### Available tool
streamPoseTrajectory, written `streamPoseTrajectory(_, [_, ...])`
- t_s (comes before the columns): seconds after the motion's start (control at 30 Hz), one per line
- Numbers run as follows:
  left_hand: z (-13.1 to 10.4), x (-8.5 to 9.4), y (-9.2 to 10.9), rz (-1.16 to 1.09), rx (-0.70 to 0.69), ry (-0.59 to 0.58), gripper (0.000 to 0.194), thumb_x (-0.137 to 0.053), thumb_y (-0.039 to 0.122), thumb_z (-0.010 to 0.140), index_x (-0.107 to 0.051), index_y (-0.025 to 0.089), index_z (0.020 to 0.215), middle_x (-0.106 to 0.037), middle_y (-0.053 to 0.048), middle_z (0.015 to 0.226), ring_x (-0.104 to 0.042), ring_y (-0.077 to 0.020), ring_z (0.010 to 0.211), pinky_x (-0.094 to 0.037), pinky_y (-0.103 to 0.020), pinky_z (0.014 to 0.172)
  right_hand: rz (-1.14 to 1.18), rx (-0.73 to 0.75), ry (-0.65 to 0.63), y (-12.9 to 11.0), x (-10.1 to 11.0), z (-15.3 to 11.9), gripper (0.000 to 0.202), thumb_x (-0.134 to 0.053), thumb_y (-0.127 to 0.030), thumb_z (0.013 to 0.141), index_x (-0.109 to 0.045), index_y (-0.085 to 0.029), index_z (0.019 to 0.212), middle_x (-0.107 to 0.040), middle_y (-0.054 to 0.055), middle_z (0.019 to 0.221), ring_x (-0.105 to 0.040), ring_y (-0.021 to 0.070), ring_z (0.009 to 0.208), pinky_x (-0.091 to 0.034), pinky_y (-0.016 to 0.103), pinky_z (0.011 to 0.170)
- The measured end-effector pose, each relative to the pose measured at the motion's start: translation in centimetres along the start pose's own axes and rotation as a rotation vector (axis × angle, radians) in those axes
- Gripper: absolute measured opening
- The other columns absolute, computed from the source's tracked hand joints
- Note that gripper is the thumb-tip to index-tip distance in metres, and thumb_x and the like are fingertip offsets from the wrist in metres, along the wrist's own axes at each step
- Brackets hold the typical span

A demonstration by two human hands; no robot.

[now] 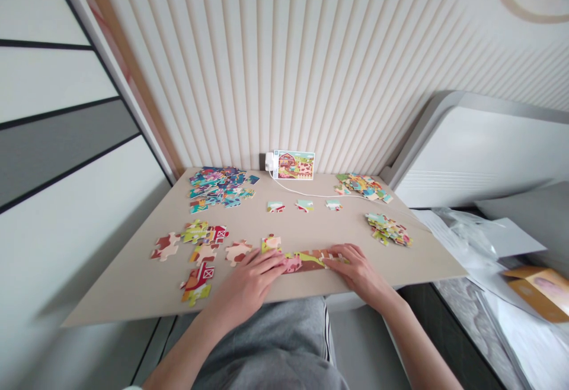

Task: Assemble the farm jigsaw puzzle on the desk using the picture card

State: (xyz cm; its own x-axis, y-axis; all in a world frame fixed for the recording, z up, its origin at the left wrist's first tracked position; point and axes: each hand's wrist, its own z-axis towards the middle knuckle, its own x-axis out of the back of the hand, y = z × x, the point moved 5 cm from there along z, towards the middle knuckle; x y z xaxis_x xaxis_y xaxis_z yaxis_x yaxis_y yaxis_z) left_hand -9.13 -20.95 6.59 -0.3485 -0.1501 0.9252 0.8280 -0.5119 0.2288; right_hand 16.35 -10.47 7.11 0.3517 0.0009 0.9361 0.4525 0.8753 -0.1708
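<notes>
Grey-clothed legs (275, 342) are overlapped by the table (329, 224), near whose front edge the left hand (255, 271), fingers close together, and the right hand (358, 268), fingers slightly spread, are laid on the puzzle strip (306, 261), with 3 loose pieces (304, 205) lined up beyond.

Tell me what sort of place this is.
Probably a bedroom or small living space: a grey pillow and a mattress lie at the right, and a tabletop against a ribbed wall holds jigsaw pieces.
</notes>
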Motion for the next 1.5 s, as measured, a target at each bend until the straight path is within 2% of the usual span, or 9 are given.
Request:
streamPoseTrajectory(0.17, [0.0,0.0,0.0,-0.002,0.0,-0.001,0.05,-0.047,0.014,0.101,-0.049,0.03,0.149,-0.059,-0.001,0.147,-0.049,-0.0202,0.14,-0.034,-0.045,0.12,0.026,-0.001,-0.035,0.2,-0.1,0.1,0.04,-0.05,-0.015,0.102,-0.065,-0.036,0.133,-0.064,0.007,0.131,-0.06,0.0225,0.121,-0.047,0.045,0.106])
streamPoseTrajectory(0.4, [0.0,-0.2,-0.1,-0.001,0.01,-0.008,0.054,-0.047,0.011,0.099,-0.048,0.031,0.149,-0.059,0.0,0.148,-0.048,-0.0202,0.141,-0.033,-0.045,0.12,0.038,-0.004,-0.044,0.4,-0.2,0.3,0.036,-0.052,-0.029,0.104,-0.06,-0.032,0.139,-0.066,0.008,0.13,-0.062,0.023,0.118,-0.046,0.046,0.107])
streamPoseTrajectory(0.7, [0.0,0.1,-0.1,-0.027,0.016,0.024,0.048,-0.047,0.013,0.1,-0.054,0.029,0.145,-0.061,-0.002,0.144,-0.05,-0.0198,0.139,-0.034,-0.044,0.12,0.098,-0.101,0.001,1.2,-1.2,0.2,0.032,-0.055,-0.035,0.102,-0.067,-0.031,0.132,-0.065,0.01,0.125,-0.06,0.0243,0.117,-0.048,0.045,0.104])
streamPoseTrajectory(0.9, [0.1,0.0,0.0,-0.019,0.03,-0.017,0.048,-0.047,0.014,0.1,-0.053,0.03,0.146,-0.06,-0.001,0.146,-0.048,-0.0197,0.141,-0.033,-0.046,0.122,0.095,-0.078,-0.028,1.1,-0.6,0.6,0.029,-0.057,-0.035,0.101,-0.071,-0.034,0.126,-0.066,0.008,0.126,-0.061,0.0246,0.117,-0.044,0.049,0.108])
streamPoseTrajectory(1.0, [0.0,-0.1,-0.2,-0.019,0.026,-0.006,0.049,-0.048,0.013,0.1,-0.053,0.03,0.146,-0.06,-0.001,0.145,-0.049,-0.0192,0.14,-0.033,-0.045,0.121,0.155,-0.147,0.097,2.6,0.5,-0.2,0.03,-0.053,-0.034,0.102,-0.072,-0.031,0.125,-0.066,0.009,0.127,-0.062,0.0252,0.119,-0.045,0.049,0.11])
streamPoseTrajectory(1.13, [-0.1,-0.3,-0.2,-0.017,0.015,0.019,0.049,-0.047,0.013,0.1,-0.053,0.03,0.146,-0.061,-0.001,0.145,-0.049,-0.0195,0.14,-0.033,-0.045,0.121,0.243,-0.378,0.336,5.9,2.1,-2.4,0.032,-0.049,-0.038,0.104,-0.073,-0.025,0.12,-0.068,0.011,0.125,-0.066,0.0269,0.115,-0.055,0.045,0.099])
streamPoseTrajectory(1.2, [-0.1,-0.3,-0.2,-0.013,0.013,0.021,0.047,-0.047,0.014,0.1,-0.054,0.029,0.145,-0.06,-0.001,0.145,-0.049,-0.02,0.14,-0.032,-0.045,0.121,0.246,-0.381,0.294,6.3,1.9,-2.9,0.034,-0.051,-0.041,0.102,-0.072,-0.025,0.124,-0.068,0.012,0.128,-0.065,0.0279,0.117,-0.056,0.046,0.099])
streamPoseTrajectory(1.4, [0.0,-0.1,0.0,-0.003,0.01,0.018,0.048,-0.044,0.016,0.102,-0.051,0.029,0.148,-0.06,-0.002,0.145,-0.049,-0.0205,0.139,-0.032,-0.045,0.12,0.158,-0.13,0.056,4.3,-0.5,-1.8,0.038,-0.061,-0.039,0.099,-0.066,-0.03,0.135,-0.062,0.01,0.141,-0.055,0.0292,0.134,-0.047,0.052,0.111])
streamPoseTrajectory(1.5, [0.0,0.0,0.4,0.02,0.002,-0.01,0.051,-0.049,0.036,0.104,-0.042,0.032,0.154,-0.057,-0.004,0.148,-0.046,-0.0239,0.141,-0.03,-0.048,0.121,0.116,-0.061,0.035,4.0,-1.2,-1.4,0.036,-0.059,-0.034,0.1,-0.066,-0.032,0.136,-0.066,0.008,0.138,-0.055,0.0287,0.135,-0.048,0.053,0.11])
